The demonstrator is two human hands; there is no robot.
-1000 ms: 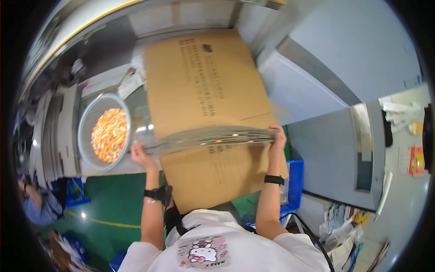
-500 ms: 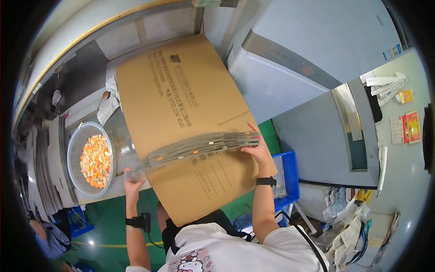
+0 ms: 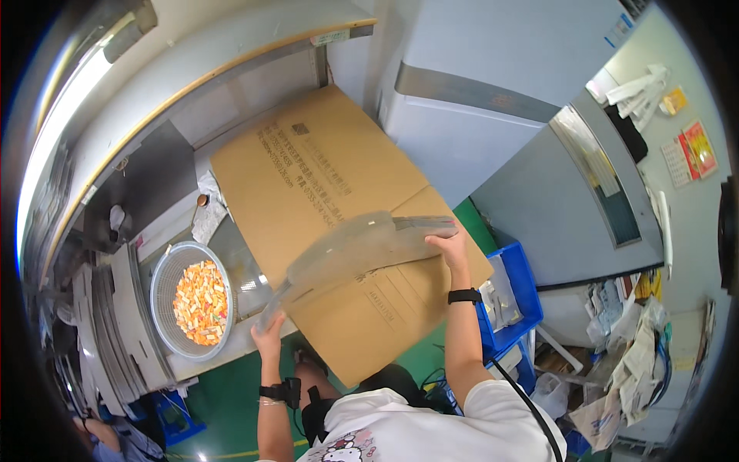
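Note:
A bowed bundle of thin, grey, translucent plastic sheets (image 3: 342, 250) spans the space between my hands. My left hand (image 3: 268, 336) pinches its lower left end, close to the bench edge. At the opposite end my right hand (image 3: 453, 248) grips it, thumb on the near side and fingers behind. Beneath the sheets lies a large flat brown cardboard piece (image 3: 285, 208) with dark printing. The bundle hides part of that printing, and how many sheets it has cannot be made out.
A grey plastic basket (image 3: 157, 308) of small orange and white pieces (image 3: 202, 300) stands left on the bench. A brown-capped item (image 3: 202, 200) lies behind it. Blue bins (image 3: 531, 289) stand right, below a grey cabinet (image 3: 539, 208). An overhead shelf (image 3: 254, 50) edges the back.
The bundle has tipped from nearly edge-on to showing its broad face, and it arches more. Both hands keep hold of its ends. The whole view has shifted and turned slightly.

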